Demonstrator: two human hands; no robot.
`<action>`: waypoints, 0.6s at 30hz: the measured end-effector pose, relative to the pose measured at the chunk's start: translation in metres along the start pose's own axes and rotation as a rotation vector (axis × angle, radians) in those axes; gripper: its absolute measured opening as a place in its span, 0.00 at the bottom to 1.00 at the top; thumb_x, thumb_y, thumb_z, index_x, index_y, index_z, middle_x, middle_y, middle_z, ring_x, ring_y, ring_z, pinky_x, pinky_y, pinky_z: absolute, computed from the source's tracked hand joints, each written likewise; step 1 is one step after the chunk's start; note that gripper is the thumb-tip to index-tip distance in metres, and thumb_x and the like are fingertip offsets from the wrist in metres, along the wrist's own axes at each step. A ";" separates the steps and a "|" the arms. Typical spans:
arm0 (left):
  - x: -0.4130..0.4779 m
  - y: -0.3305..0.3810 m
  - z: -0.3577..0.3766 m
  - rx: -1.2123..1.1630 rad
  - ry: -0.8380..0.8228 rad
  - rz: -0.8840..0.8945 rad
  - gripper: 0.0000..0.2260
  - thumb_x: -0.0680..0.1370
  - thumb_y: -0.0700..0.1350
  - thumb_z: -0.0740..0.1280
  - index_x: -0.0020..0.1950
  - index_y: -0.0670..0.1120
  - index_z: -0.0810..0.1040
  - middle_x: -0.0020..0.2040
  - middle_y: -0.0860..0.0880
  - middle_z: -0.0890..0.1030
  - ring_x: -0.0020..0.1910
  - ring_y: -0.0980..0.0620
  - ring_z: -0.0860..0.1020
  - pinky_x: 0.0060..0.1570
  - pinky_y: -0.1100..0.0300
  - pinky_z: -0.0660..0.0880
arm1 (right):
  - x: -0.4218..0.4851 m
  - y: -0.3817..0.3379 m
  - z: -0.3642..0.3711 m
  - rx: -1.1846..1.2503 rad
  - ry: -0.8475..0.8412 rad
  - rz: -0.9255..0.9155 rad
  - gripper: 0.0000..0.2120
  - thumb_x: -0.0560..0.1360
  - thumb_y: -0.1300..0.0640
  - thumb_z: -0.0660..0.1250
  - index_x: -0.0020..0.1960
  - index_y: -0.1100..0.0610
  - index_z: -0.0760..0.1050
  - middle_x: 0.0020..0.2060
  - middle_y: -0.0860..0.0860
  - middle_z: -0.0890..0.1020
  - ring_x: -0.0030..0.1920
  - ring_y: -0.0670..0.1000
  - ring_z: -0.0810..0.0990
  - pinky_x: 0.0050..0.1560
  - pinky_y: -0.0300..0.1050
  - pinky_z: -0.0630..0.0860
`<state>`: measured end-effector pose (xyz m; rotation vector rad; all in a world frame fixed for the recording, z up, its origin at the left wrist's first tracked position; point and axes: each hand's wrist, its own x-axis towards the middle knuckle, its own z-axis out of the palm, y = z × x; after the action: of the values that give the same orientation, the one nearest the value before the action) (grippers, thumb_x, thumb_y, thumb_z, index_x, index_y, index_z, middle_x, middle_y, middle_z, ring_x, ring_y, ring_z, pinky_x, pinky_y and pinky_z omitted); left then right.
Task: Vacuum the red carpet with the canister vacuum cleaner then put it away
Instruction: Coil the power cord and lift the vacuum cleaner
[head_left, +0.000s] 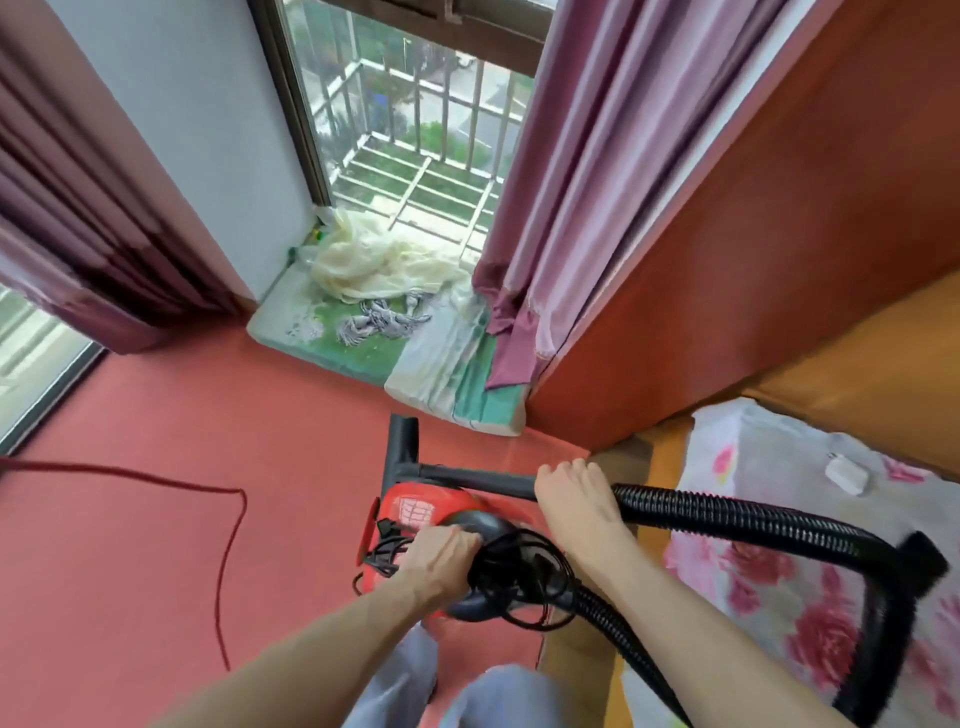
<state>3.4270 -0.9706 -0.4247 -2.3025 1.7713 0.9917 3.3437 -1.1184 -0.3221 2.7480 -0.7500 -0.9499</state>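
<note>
Two hands on the machine. Left hand is curled round the black top handle of the red plastic canister vacuum cleaner. Right hand is wrapped over the black rigid wand, just where the black ribbed hose joins it. The short black nozzle piece points toward the window ledge.

Canister sits low over the red carpet, beside the corner of the bed with the floral sheet. Cannot tell whether it rests on the carpet or is lifted.

The black power cord is bundled in loose loops at the handle, not run out to a socket. A separate thin red cable trails across the carpet to the left.

Judgement: a carrying step, not suction. Whether this is setting out or putting away is not decidable here.

Next move, if vacuuming: set the canister down, free the left hand, uncoil the cord. Watch that the loops do not snag the hose.
</note>
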 end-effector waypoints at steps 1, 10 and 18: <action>0.016 0.000 -0.001 -0.017 -0.020 -0.024 0.12 0.73 0.47 0.65 0.55 0.47 0.80 0.57 0.47 0.83 0.55 0.41 0.82 0.50 0.50 0.76 | 0.017 0.006 0.005 -0.002 -0.011 -0.016 0.14 0.76 0.63 0.62 0.61 0.59 0.72 0.57 0.57 0.79 0.58 0.57 0.77 0.57 0.50 0.71; 0.175 -0.031 0.081 -0.184 -0.094 -0.232 0.12 0.76 0.44 0.67 0.59 0.46 0.76 0.58 0.43 0.83 0.58 0.39 0.80 0.57 0.49 0.73 | 0.177 0.035 0.102 0.004 -0.025 -0.171 0.08 0.70 0.62 0.71 0.48 0.56 0.77 0.42 0.57 0.82 0.45 0.58 0.80 0.47 0.52 0.75; 0.307 -0.046 0.164 -0.225 -0.073 -0.393 0.11 0.80 0.45 0.63 0.63 0.49 0.72 0.60 0.47 0.81 0.60 0.43 0.78 0.58 0.51 0.68 | 0.310 0.059 0.191 0.076 -0.104 -0.260 0.13 0.76 0.58 0.63 0.61 0.54 0.69 0.58 0.54 0.79 0.60 0.56 0.75 0.59 0.50 0.70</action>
<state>3.4343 -1.1442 -0.7300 -2.5646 1.1621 1.2261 3.4121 -1.3181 -0.6243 2.9333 -0.4578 -1.1421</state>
